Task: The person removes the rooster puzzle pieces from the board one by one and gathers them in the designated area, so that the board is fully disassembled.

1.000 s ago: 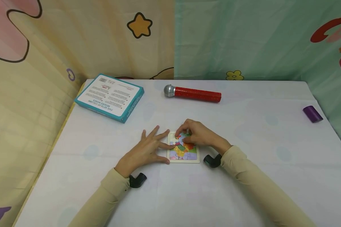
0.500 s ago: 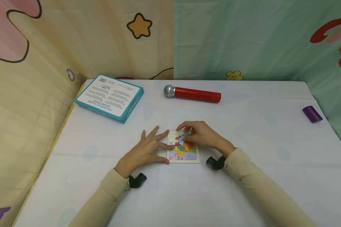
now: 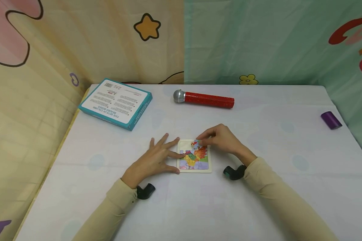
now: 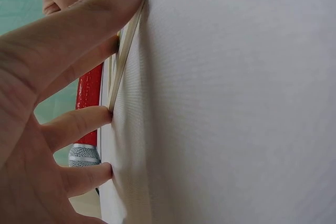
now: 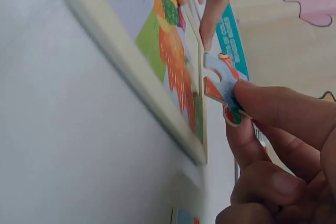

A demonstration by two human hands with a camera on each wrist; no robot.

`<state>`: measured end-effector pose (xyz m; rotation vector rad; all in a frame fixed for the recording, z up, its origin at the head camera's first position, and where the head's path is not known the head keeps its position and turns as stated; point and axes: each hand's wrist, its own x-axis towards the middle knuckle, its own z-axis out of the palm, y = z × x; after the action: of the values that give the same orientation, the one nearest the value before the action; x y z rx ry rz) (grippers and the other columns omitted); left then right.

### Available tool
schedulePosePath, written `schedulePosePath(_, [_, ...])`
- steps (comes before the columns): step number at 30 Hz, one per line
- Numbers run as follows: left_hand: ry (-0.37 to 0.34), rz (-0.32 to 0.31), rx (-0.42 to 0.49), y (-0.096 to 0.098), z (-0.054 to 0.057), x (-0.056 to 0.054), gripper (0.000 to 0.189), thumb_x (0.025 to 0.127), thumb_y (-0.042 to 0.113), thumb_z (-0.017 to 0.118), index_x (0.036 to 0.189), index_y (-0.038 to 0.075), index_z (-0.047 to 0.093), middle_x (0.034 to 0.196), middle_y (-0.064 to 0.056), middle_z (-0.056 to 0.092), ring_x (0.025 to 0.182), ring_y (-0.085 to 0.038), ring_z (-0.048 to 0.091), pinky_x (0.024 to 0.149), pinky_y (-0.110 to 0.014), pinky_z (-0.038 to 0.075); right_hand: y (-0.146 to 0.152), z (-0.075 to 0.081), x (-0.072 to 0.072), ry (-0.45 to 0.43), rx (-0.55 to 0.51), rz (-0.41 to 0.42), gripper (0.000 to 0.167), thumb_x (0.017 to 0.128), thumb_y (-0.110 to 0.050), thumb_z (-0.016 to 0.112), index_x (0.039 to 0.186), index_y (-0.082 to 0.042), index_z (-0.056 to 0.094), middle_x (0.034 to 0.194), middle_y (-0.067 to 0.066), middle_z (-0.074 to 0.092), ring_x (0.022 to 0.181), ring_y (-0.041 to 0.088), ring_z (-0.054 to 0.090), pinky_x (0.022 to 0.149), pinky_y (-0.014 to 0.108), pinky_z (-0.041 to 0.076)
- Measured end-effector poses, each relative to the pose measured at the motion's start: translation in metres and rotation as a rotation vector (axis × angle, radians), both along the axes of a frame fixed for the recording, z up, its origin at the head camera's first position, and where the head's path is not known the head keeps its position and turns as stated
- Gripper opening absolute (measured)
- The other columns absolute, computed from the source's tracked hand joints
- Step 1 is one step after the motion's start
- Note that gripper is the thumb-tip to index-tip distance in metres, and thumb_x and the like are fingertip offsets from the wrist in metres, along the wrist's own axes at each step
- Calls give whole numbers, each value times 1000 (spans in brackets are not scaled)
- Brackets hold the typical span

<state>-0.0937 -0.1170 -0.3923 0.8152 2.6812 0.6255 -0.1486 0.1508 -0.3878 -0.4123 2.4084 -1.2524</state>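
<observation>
A small picture jigsaw puzzle in a cream tray (image 3: 196, 171) lies on the table before me. My left hand (image 3: 157, 159) has its fingers spread. Its thumb and some fingertips touch the tray's left edge, and one finger reaches over the picture. Over the tray's upper right, my right hand (image 3: 224, 140) pinches a puzzle piece (image 5: 223, 80) between thumb and fingers. In the right wrist view this piece is tilted and held above the tray, with blue, orange and green on it. A bare patch shows in the tray's upper left.
A teal box (image 3: 114, 103) lies at the back left. Beyond the tray is a red microphone (image 3: 209, 100) with a silver head. A purple cylinder (image 3: 331, 120) sits near the right edge. Part of a small coloured thing (image 5: 185, 216) shows at the right wrist view's bottom.
My right hand has moved right and slightly up, carrying the puzzle piece and uncovering more of the picture and the tray's bare patch. The left hand has stayed still.
</observation>
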Motion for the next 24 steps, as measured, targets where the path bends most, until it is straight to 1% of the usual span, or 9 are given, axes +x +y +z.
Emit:
schedulePosePath(1, [2,0,1,0,0,0,59,70,46,86,124,28,70,156,-8,35,148,-43,10,106,-76,5,4,1,0,-14,6,-23,16,86,-19,76,100,-15,80,93,0,74,70,18,54,57,26,42])
schedulePosePath(3, [3,0,5,0,0,0,59,69,45,86,124,28,70,156,-8,35,148,-43,11,106,-76,5,12,2,1,-44,18,-66,16,85,-20,77,100,-15,80,94,0,74,68,17,51,54,25,38])
schedulePosePath(5, [5,0,8,0,-1,0,60,69,45,86,124,28,70,156,-8,35,148,-43,11,106,-76,5,22,2,2,-64,29,-99,17,85,-22,77,101,-15,80,95,1,75,69,19,52,54,25,38])
schedulePosePath(8, [3,3,15,0,-1,1,59,68,44,87,123,27,70,156,-8,35,148,-43,10,106,-76,4,37,0,4,-80,39,-137,18,86,-23,77,101,-15,80,102,1,75,88,18,59,69,27,44])
schedulePosePath(11, [0,11,17,0,-1,1,59,68,43,87,122,27,71,156,-8,35,148,-42,10,106,-76,4,52,-1,8,-93,37,-170,19,87,-25,76,102,-15,80,105,2,74,99,20,60,79,32,46])
schedulePosePath(18, [1,17,20,1,-2,1,59,67,43,88,121,27,72,156,-8,36,148,-43,10,106,-76,4,85,-4,17,-108,61,-229,23,89,-27,72,108,-15,78,110,4,72,111,21,56,92,36,41])
schedulePosePath(24, [-2,18,19,1,-1,1,58,67,43,88,121,27,72,156,-8,36,148,-42,10,106,-76,4,102,-3,21,-113,87,-263,26,89,-29,72,110,-15,77,114,6,71,115,21,54,95,37,38])
